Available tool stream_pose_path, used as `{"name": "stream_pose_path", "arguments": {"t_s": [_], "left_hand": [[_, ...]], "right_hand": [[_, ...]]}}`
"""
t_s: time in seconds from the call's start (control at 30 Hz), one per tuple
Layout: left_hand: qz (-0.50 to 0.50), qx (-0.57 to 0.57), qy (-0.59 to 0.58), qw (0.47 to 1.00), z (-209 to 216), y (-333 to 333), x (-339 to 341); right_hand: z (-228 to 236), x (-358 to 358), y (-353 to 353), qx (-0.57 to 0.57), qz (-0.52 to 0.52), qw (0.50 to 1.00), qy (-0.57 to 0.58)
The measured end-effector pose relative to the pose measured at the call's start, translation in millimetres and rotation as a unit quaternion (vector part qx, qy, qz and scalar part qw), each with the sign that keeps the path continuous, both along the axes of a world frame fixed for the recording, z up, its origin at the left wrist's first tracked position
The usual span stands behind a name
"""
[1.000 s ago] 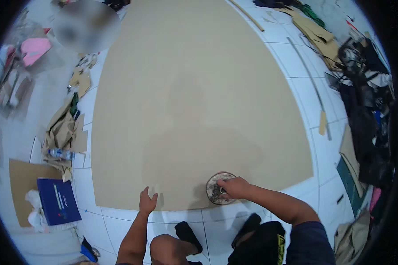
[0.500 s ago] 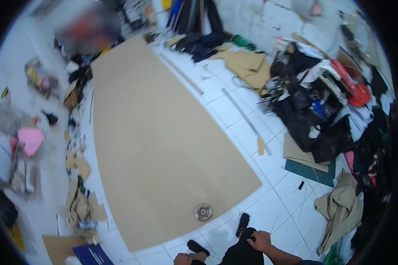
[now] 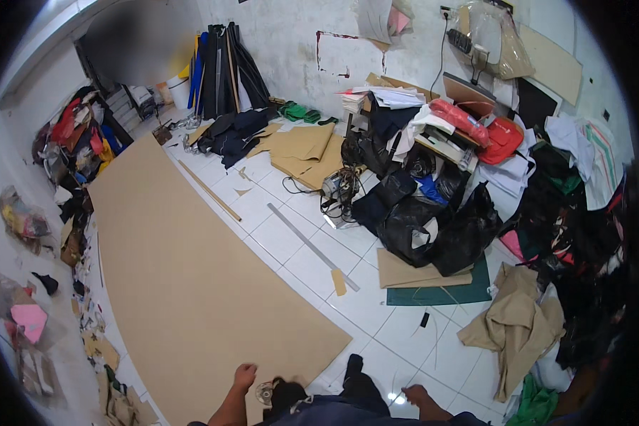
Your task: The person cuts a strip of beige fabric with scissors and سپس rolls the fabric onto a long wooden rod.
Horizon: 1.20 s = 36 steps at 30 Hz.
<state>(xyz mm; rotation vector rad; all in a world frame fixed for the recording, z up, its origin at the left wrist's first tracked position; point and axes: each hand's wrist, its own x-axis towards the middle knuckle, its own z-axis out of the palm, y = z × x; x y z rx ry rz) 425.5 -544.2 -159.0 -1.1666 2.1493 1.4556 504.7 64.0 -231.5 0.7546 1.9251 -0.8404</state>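
Observation:
A large tan sheet (image 3: pixel 206 270) lies flat on the white tiled floor, running away from me to the far left. Over its near part, my left hand (image 3: pixel 245 375) hangs with its fingers curled in and nothing visible in them. Beside that hand rests a small round patterned disc (image 3: pixel 264 392) on the sheet, partly covered by my dark-clad leg. My right hand (image 3: pixel 417 395) is held above bare tiles to the right of my legs, its fingers loosely apart and no object showing in it. Both hands look separate from the sheet.
Right of the sheet lie a thin wooden strip (image 3: pixel 209 190) and a long metal ruler (image 3: pixel 302 238). A green cutting mat (image 3: pixel 440 295) sits under folded tan material, near crumpled tan cloth (image 3: pixel 515 323). Black bags (image 3: pixel 433 231) are heaped by the wall; rolls (image 3: pixel 227 71) stand farther back.
My view has lifted and swung right, showing more wall. My right hand has left my knee and hangs at my side. My left hand has risen farther into view.

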Motion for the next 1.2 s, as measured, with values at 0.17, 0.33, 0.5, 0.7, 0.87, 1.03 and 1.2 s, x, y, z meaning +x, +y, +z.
{"name": "stream_pose_path", "arguments": {"t_s": [0.17,0.33,0.5,0.7,0.87,1.03,1.2], "left_hand": [[-0.404,-0.012,0.098,0.909,95.6,163.6,-148.9],[-0.326,-0.118,0.143,0.927,65.4,151.4,-219.1],[-0.201,-0.067,-0.045,0.976,-35.3,71.8,-259.3],[-0.048,-0.172,-0.207,0.962,-80.6,-50.2,-283.0],[0.143,-0.114,-0.124,0.975,-56.3,-152.9,-413.6],[0.120,-0.158,0.014,0.980,14.2,-210.6,-660.4],[0.122,-0.192,0.080,0.970,96.3,-225.7,-813.4]], "right_hand": [[0.8,-108.5,65.1,0.014,-0.141,0.945,0.296],[72.8,-220.9,18.9,-0.078,-0.236,0.921,0.299],[16.0,-213.9,12.7,0.035,0.026,0.989,0.143],[16.7,-324.9,-0.7,0.031,0.206,0.972,0.105],[84.3,-484.8,-64.0,0.039,0.350,0.931,0.092],[83.0,-680.5,-114.1,0.068,0.477,0.864,0.146],[69.9,-892.8,-145.5,0.135,0.549,0.795,0.221]]}}
